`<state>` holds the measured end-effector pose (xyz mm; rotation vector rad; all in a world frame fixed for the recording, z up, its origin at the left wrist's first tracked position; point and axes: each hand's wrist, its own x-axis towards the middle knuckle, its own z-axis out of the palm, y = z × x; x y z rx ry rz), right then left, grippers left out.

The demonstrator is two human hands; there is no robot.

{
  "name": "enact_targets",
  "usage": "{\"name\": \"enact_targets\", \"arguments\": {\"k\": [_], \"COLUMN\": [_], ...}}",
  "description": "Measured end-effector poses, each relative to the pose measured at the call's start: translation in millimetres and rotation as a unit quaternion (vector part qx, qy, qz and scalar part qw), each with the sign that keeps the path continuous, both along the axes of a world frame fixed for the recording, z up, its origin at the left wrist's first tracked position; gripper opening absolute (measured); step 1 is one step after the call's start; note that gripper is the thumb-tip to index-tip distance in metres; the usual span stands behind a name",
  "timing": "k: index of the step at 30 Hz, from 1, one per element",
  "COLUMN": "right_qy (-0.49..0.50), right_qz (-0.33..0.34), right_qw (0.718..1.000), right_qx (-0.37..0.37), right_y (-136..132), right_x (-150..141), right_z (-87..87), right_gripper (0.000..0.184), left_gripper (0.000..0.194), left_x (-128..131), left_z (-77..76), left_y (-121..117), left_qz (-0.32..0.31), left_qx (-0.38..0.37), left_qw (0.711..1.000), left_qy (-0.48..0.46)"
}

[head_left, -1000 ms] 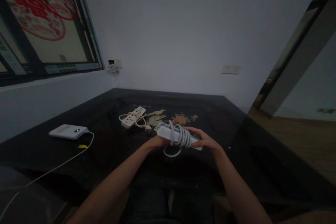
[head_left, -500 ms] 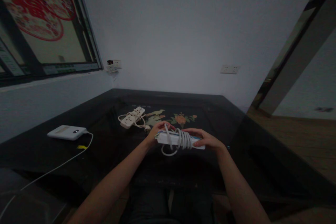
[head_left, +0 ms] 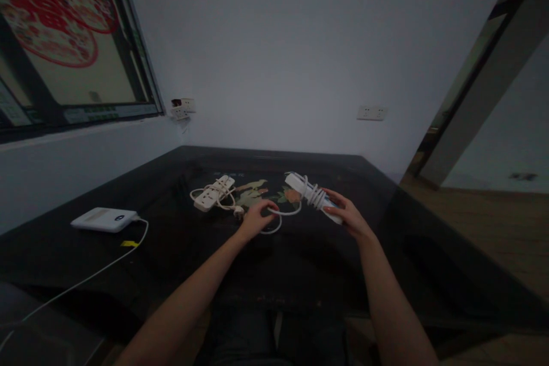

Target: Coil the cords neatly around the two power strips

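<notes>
A white power strip (head_left: 295,182) is held up above the dark table, tilted, with several turns of its white cord wound around its middle. My right hand (head_left: 347,214) grips its near right end, thumb below and fingers above. My left hand (head_left: 256,218) is closed on a loose length of the white cord (head_left: 288,213), which runs in a curve back to the wound turns. A small loop hangs below my left fingers. Farther left, a second, cream power strip (head_left: 208,197) lies with its cord wrapped round it, its plug (head_left: 238,213) close to my left hand.
On the left of the black table (head_left: 171,263) lies a white power bank (head_left: 103,219) with a cable (head_left: 86,280) trailing off the edge. Beside it is a yellow tag (head_left: 129,243). A dark, flat object (head_left: 441,274) lies at right. Wall sockets (head_left: 372,112) are behind.
My left hand has left the strip's end and drawn a length of cord away to the left. The right hand has turned the strip, its far end now pointing away and up.
</notes>
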<state>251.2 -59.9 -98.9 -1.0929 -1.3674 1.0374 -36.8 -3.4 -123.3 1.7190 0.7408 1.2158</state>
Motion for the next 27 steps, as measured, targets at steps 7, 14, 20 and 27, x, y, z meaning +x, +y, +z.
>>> {"name": "enact_targets", "arguments": {"k": [7, 14, 20, 27], "right_qy": [0.043, 0.018, -0.03, -0.068], "right_qz": [0.047, 0.191, 0.288, 0.203], "right_qw": [0.997, 0.981, 0.957, 0.975], "right_qx": [0.041, 0.029, -0.017, -0.061], "right_y": [-8, -16, -18, -16], "right_x": [-8, -30, -35, -21], "right_z": [7.6, 11.3, 14.2, 16.0], "right_gripper": [0.068, 0.07, 0.068, 0.064], "left_gripper": [0.026, 0.03, 0.034, 0.034], "left_x": [1, 17, 14, 6], "left_z": [5.1, -12.3, -11.6, -5.4], "left_y": [-20, -27, -20, 8], "left_qz": [-0.131, -0.216, -0.157, -0.024], "left_qx": [0.011, -0.08, -0.129, -0.123], "left_qw": [0.986, 0.97, 0.978, 0.977], "left_qy": [0.108, 0.081, -0.05, -0.175]}}
